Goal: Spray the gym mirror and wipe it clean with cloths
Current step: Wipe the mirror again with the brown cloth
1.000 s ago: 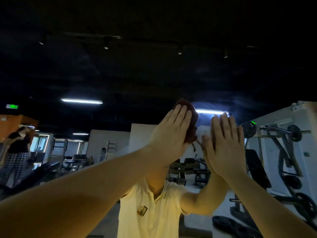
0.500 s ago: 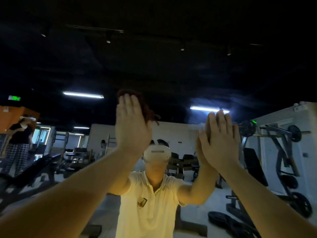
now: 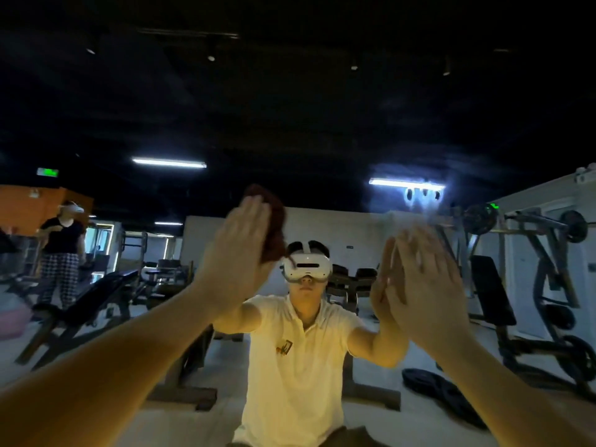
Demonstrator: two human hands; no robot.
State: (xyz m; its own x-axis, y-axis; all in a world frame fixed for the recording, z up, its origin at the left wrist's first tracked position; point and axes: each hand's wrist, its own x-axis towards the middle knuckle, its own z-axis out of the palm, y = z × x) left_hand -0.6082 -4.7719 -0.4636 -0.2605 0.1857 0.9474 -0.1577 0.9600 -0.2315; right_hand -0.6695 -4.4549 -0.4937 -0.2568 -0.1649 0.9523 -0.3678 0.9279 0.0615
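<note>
Maroon cloth bunched under L hand – mirror hazy upper R

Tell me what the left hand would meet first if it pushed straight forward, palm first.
The dark red cloth under the left hand, then the mirror right behind it. The palm seems pressed on the cloth now, though depth is hard to judge.

Both arms are up and stretched forward. The left hand is flat, fingers straight and together; the right hand is flat too, palm away, slightly blurred.
</note>
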